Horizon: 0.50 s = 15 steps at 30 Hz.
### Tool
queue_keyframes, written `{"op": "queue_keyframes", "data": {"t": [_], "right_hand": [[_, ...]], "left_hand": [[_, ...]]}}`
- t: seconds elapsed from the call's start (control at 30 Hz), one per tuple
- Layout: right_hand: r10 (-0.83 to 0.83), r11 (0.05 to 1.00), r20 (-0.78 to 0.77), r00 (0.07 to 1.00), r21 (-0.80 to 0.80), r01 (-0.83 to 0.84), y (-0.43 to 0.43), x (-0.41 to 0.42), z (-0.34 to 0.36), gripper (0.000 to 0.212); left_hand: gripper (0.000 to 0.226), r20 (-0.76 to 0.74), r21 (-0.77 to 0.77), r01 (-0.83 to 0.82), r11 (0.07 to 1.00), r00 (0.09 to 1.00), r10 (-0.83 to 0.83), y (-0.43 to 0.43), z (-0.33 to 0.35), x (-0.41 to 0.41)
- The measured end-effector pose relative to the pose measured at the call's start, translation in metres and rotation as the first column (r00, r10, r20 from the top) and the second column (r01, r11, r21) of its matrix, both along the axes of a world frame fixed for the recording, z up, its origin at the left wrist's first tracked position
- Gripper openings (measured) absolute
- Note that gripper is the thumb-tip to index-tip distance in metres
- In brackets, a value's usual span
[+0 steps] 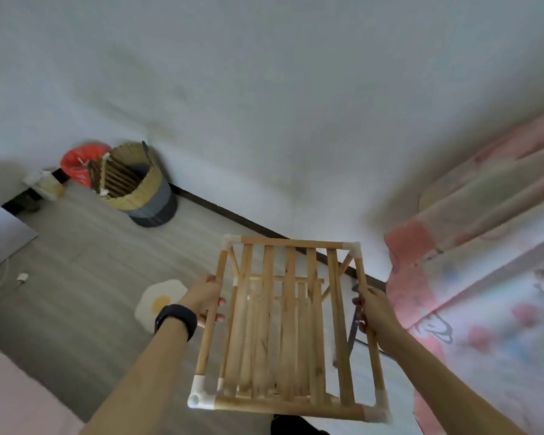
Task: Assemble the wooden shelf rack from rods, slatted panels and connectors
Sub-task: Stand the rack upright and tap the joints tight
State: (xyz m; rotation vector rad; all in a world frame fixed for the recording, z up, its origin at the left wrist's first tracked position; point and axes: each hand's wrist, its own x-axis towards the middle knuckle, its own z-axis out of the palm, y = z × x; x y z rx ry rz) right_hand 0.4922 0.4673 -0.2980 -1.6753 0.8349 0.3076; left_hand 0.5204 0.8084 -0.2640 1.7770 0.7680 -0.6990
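Note:
I hold the wooden shelf rack up in front of me, seen from above: slatted panels on rods, joined by white corner connectors. My left hand, with a black band on the wrist, grips the left side rod about halfway along. My right hand grips the right side rod at the same height. A lower slatted tier shows through the top slats. The picture is blurred by motion.
A woven basket with another slatted panel inside stands by the wall at the back left, next to a red bag. An egg-shaped mat lies on the grey floor. Pink patterned bedding fills the right side.

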Motion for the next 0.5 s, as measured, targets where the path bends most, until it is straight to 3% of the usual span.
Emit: {"op": "queue_keyframes", "data": {"t": [0.2, 0.5], "right_hand": [[-0.082, 0.987, -0.112, 0.99, 0.128, 0.096, 0.038, 0.108, -0.032, 0.029], [-0.196, 0.971, -0.212, 0.957, 0.094, 0.22, 0.063, 0.258, -0.088, 0.034]], "left_hand": [[0.04, -0.083, 0.007, -0.025, 1.0, 0.996, 0.026, 0.021, -0.045, 0.118], [0.048, -0.153, -0.007, 0.029, 1.0, 0.988, -0.03, 0.041, -0.108, 0.299]]}}
